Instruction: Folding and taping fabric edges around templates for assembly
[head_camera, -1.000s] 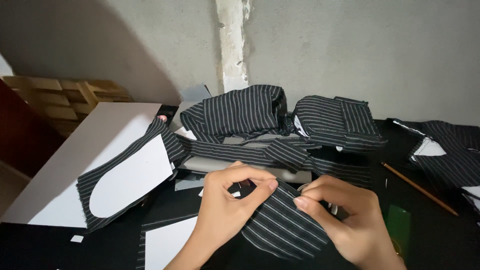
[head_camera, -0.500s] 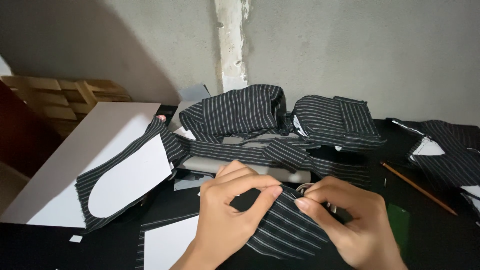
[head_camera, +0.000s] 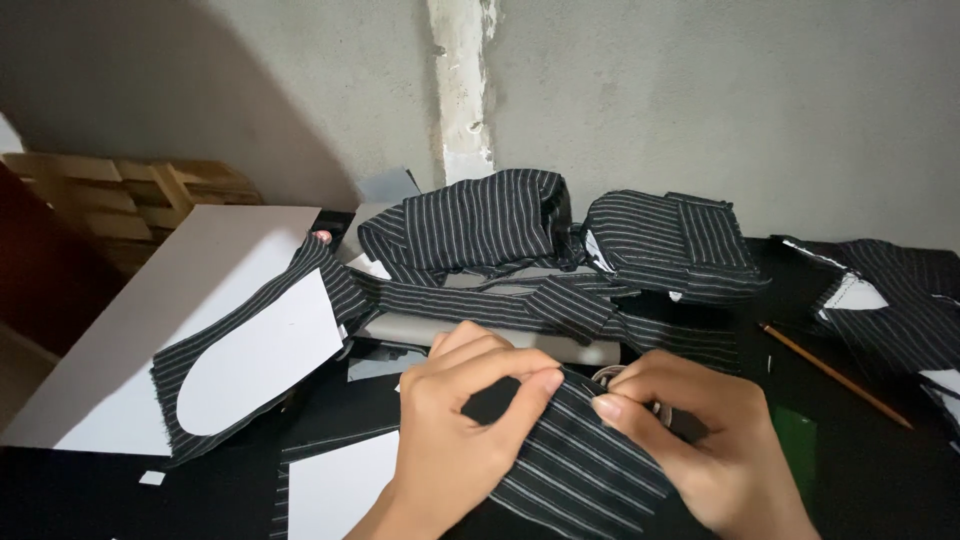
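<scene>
A piece of black fabric with thin white stripes lies at the near edge of the dark table. My left hand pinches its upper edge between thumb and fingers. My right hand grips the same edge just to the right, fingertips almost touching the left. A small round metal thing peeks out between the hands; what it is I cannot tell.
Piles of the same striped fabric sit at the back, with more at the right. A white rounded paper pattern rests on a striped strip. A pencil lies at right, a white board at left, wooden slats behind.
Both hands have shifted slightly on the fabric edge, the fingers closing tighter together. The striped piece has been pulled a little upward. Nothing else moved.
</scene>
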